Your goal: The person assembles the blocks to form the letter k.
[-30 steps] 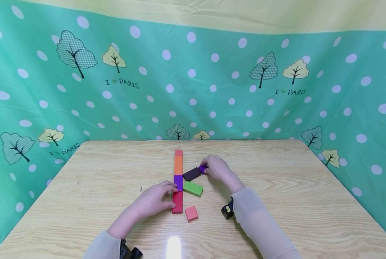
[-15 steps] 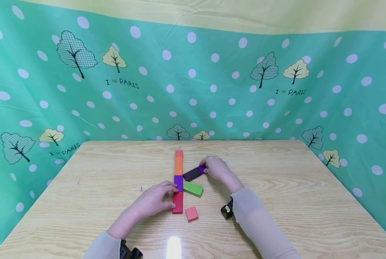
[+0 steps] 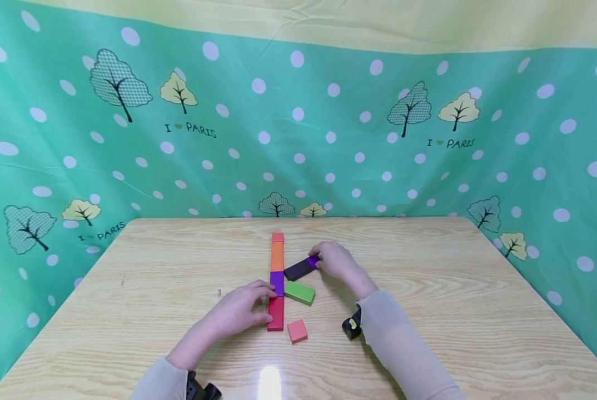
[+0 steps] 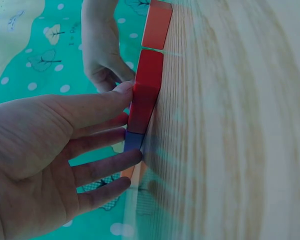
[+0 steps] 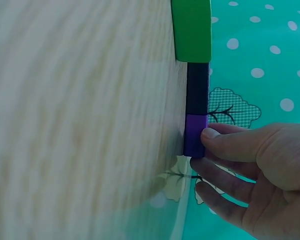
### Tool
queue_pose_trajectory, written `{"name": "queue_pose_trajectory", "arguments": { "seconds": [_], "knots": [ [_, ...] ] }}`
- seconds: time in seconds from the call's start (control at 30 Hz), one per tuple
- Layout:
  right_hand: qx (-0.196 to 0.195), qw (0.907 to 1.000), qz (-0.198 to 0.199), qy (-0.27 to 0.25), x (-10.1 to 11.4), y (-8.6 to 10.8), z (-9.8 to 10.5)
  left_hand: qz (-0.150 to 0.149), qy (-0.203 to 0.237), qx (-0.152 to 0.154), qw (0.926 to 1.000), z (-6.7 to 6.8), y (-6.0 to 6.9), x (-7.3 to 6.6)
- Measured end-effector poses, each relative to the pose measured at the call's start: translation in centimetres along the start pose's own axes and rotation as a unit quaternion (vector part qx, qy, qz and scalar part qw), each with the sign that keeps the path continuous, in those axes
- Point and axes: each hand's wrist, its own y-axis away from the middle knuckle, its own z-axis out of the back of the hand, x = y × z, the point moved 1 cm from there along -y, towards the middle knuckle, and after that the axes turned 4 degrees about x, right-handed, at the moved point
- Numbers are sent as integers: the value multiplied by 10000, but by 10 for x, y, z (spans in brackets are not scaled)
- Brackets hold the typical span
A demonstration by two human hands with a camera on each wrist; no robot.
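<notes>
In the head view a straight column of blocks runs away from the person: red block (image 3: pixel 275 314), purple block (image 3: pixel 277 282), orange block (image 3: pixel 277 257) and a small coral block (image 3: pixel 277 237) at the far end. My left hand (image 3: pixel 245 305) rests its thumb and fingers, fairly straight, against the red and purple blocks. My right hand (image 3: pixel 334 260) pinches a small purple block (image 5: pixel 194 135) between thumb and fingers. That block meets the outer end of a dark block (image 3: pixel 300 269), which slants out from the column. Nearer the person, a green block (image 3: pixel 299 293) angles off the column's right side.
A loose coral cube (image 3: pixel 297 331) lies to the right of the red block's near end. The wooden table (image 3: pixel 178 250) backs onto a green dotted curtain (image 3: pixel 298 139). A camera sits at each wrist.
The small purple block in my right hand has moved slightly left, closing its gap to the dark block. My left hand has stayed against the column.
</notes>
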Motion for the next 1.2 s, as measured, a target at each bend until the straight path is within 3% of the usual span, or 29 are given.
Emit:
{"name": "queue_pose_trajectory", "arguments": {
  "seconds": [0.63, 1.2],
  "knots": [
    [-37, 9993, -31, -363, 2, 7, 3, 32, 31, 78, 10000, 0, -1, -1],
    [-107, 9975, -72, -691, 5, 29, 7, 19, 18, -6, 10000, 0, 0, -1]
  ]
}}
